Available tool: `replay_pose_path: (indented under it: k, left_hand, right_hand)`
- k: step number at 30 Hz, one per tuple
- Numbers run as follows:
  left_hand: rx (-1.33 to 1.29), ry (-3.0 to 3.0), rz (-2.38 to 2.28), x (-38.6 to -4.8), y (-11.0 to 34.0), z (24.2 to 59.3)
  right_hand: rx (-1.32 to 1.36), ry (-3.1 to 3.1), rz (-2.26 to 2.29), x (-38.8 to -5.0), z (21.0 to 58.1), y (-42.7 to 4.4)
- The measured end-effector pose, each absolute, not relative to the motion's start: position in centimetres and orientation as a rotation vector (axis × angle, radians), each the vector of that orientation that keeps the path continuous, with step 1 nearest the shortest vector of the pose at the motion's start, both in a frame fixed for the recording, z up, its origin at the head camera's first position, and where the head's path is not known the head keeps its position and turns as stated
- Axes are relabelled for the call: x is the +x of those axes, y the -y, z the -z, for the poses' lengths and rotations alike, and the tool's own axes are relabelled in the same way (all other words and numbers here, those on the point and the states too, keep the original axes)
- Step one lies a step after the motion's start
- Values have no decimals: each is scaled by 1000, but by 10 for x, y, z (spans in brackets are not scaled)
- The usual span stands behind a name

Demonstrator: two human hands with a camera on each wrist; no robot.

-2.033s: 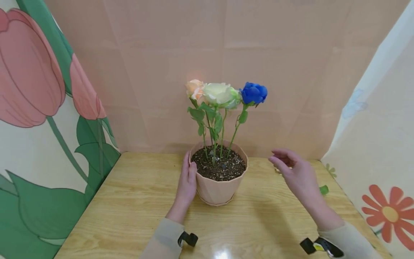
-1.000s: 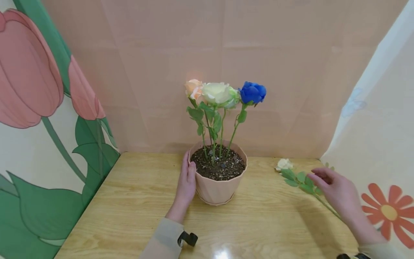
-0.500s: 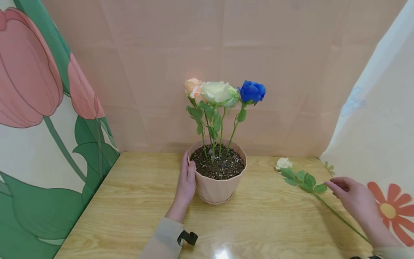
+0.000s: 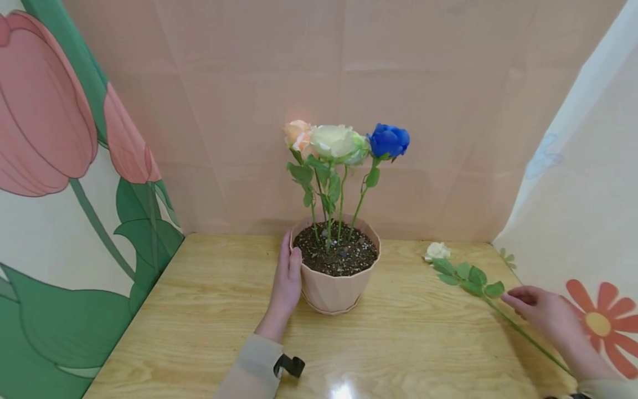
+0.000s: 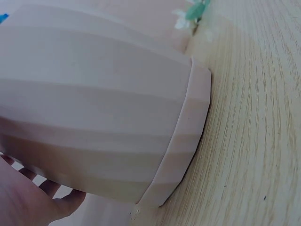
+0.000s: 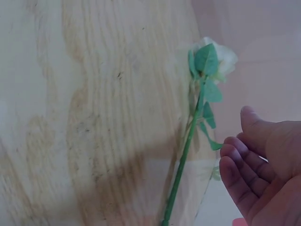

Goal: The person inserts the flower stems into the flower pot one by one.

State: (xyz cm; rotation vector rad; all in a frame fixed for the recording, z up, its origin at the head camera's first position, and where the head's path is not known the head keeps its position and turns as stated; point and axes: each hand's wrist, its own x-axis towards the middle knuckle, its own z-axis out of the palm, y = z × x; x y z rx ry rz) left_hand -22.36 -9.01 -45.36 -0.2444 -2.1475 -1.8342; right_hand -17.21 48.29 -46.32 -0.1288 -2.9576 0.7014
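Observation:
A pink faceted flower pot (image 4: 331, 291) holds dark soil (image 4: 344, 260) and several upright artificial roses. Among them are a blue rose (image 4: 389, 141), a large cream rose (image 4: 332, 141) and a peach rose (image 4: 298, 134). My left hand (image 4: 288, 280) rests along the pot's left side, thumb near the rim; in the left wrist view its fingertips touch the pot's wall (image 5: 94, 108). On the right of the table lies a white rose (image 4: 437, 252) with a leafy green stem (image 4: 523, 332). Beside its leaves hovers my right hand (image 4: 545, 316), fingers loosely bent, holding nothing.
The wooden table (image 4: 209, 310) ends against a pink backdrop (image 4: 239, 138). A tulip-printed panel (image 4: 45, 111) borders it on the left and a flower-printed panel (image 4: 588, 233) on the right.
My right hand has drawn back from near the pot toward the table's right edge, uncovering the white rose lying there. My left hand has stayed at the pot.

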Motion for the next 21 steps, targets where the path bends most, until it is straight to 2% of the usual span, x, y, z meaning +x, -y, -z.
replay_pose_path:
  k: [13,21]
  left_hand:
    - [-234,2159,1817,-224,90,454]
    - [-244,2151,1822,-224,90,454]
  right_hand:
    - [-58,2973,-687,-178,489,-494]
    - [-110,3031,-678,-183,497,-495]
